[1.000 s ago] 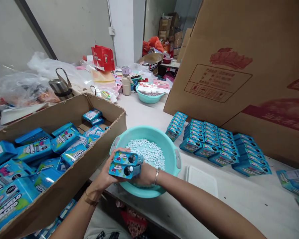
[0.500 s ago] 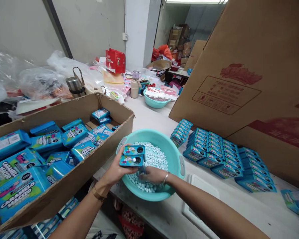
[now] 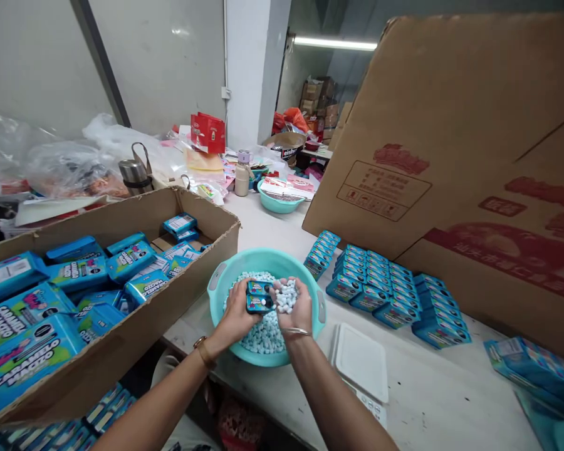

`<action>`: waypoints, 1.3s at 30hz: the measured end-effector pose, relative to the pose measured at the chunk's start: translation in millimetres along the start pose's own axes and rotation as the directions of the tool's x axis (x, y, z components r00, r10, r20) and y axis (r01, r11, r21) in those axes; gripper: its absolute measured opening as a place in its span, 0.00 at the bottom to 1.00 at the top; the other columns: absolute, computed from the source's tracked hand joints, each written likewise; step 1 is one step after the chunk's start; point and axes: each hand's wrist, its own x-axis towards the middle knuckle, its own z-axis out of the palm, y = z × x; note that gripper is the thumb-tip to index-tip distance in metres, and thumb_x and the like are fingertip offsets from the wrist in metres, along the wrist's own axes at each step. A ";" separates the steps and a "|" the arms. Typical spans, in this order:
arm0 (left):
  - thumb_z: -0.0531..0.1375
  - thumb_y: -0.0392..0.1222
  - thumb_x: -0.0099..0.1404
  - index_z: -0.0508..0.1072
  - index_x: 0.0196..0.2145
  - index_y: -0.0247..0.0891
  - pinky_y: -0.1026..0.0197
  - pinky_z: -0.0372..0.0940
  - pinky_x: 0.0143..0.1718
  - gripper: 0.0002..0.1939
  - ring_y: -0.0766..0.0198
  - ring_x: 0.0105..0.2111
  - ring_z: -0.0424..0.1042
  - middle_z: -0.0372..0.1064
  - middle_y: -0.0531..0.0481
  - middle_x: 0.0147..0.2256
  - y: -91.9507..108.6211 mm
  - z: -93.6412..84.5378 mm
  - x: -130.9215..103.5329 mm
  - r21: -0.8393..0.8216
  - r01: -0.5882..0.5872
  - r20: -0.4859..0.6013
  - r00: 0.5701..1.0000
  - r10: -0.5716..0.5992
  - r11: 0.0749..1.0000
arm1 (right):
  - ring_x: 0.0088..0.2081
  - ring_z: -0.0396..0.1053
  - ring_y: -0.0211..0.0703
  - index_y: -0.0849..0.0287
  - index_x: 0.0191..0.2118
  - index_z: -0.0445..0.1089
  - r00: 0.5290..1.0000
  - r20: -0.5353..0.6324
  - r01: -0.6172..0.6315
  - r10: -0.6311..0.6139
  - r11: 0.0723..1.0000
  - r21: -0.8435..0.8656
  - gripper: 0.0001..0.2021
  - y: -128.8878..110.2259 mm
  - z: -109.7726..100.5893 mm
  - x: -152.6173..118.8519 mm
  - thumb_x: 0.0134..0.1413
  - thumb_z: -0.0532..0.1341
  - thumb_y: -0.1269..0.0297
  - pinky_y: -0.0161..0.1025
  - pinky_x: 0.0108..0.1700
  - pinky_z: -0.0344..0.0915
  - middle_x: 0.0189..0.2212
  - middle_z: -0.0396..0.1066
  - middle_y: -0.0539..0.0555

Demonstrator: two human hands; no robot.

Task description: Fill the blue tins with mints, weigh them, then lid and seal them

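A turquoise basin [image 3: 214, 300] of small pale blue candies [image 3: 263, 335] stands on the table. Above it, my left hand [image 3: 235, 313] grips two small blue boxes [image 3: 259, 295] side by side, their dark openings facing right. My right hand [image 3: 297, 307] is palm up and cupped round a heap of candies [image 3: 286, 295], its fingers close against the right end of the boxes. One white candy shows at the opening of the nearer box.
An open carton [image 3: 122, 351] of blue packs lies left. Right of the basin are a white scale [image 3: 361, 363] and rows of blue boxes [image 3: 373, 279], with a large cardboard box [image 3: 451, 156] behind. A second basin [image 3: 279, 205] and a bottle [image 3: 242, 175] stand farther back.
My right hand has come up out of the candies and turned palm up with a heap in it. My left hand still holds the two boxes. The view has shifted, showing more of the scale.
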 end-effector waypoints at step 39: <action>0.72 0.33 0.41 0.57 0.57 0.42 0.57 0.69 0.42 0.47 0.56 0.42 0.73 0.71 0.48 0.46 23.8 -6.0 -3.3 -0.552 0.358 0.304 0.928 -0.218 0.753 | 0.52 0.68 0.48 0.56 0.49 0.70 0.931 0.313 0.346 -0.186 0.723 -0.598 0.24 7.3 -3.3 2.2 0.60 0.53 0.43 0.45 0.58 0.61 0.47 0.74 0.56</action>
